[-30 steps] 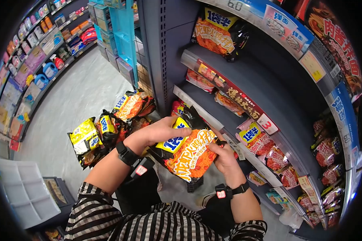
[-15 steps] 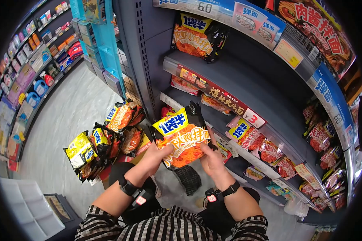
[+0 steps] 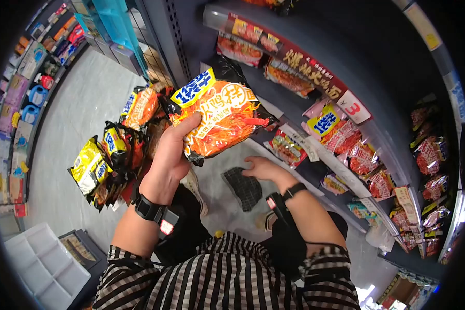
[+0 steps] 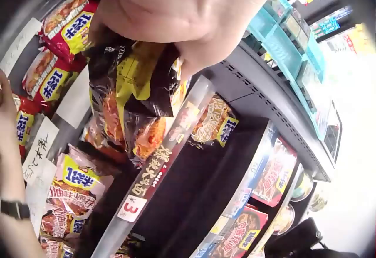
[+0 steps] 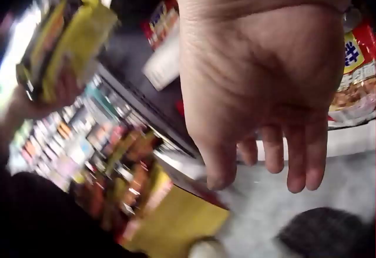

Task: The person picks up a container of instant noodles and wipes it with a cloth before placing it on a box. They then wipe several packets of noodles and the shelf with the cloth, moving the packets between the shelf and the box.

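My left hand (image 3: 166, 157) grips a black and orange instant noodle packet (image 3: 219, 121) with a yellow label, thumb lying across its front. The packet is held up before the shelf. In the left wrist view the same packet (image 4: 138, 88) hangs under the palm, its yellow and black back seam showing. Lower and to the right, my right hand (image 3: 265, 170) is away from the packet, over the floor. Its fingers hang loose and hold nothing in the right wrist view, where the palm (image 5: 264, 64) shows. Near its fingertips lies a dark grid-patterned thing (image 3: 241, 188).
Several noodle packets (image 3: 121, 142) are piled at the left, over a yellow carton (image 5: 182, 220). Shelves to the right carry pink packets (image 3: 336, 132) behind a price strip (image 3: 310, 70). A white divided tray (image 3: 46, 268) stands at the lower left.
Both hands held the packet before. The right hand has let go and moved down from it, while the left hand has lifted the packet up and left. The view has tilted downward.
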A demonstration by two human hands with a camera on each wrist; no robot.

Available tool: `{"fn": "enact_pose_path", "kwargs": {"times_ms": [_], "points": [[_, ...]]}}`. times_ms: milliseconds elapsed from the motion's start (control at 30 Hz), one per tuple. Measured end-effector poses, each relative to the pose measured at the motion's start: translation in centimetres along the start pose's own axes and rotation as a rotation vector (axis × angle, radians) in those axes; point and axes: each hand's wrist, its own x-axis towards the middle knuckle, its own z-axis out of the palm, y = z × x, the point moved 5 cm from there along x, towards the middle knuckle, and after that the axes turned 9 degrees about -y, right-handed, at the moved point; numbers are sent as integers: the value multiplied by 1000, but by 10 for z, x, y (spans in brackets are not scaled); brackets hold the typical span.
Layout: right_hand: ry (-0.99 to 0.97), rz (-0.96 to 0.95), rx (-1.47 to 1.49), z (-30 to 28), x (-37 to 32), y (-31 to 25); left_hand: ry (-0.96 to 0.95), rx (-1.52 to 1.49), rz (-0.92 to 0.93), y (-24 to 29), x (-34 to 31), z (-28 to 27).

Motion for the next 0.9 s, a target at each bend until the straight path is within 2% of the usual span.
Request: {"fn": "enact_pose_path", "kwargs": {"times_ms": [33,100,133,200,233,300,333,367,433,567,633,667,833,900], "points": [[-16,8,10,15,20,22,19,31,-25,-3,2,-3],[61,288,-192,28,50,69,6,67,-25,-5,3,2],[50,284,-193,38,58,76,-12,113,-17,-4,4,5],[142,361,20,72,62,96,12,132,-18,-4,5,8],[124,362,25,98,67,112,15,149,-13,-4,7,8],[278,472,60,131,76,150,3,152,-2,-5,11,8],[197,512,154,137,77,153,-8,137,-6,-5,12,10],[184,513,155,141,78,150,-18,123,-8,-3,12,13],[211,677,241,151,79,151,-8,119,-39,-2,13,14],[204,607,179,169,95,163,27,29,-25,1,16,18],[17,554,176,170,105,165,19,121,-29,1,18,16],[54,512,74,162,104,156,21,100,-20,1,19,15],[64,390,3,94,96,118,31,153,78,0,22,9],[-8,171,-147,57,78,79,21,194,129,4,19,16]]}}
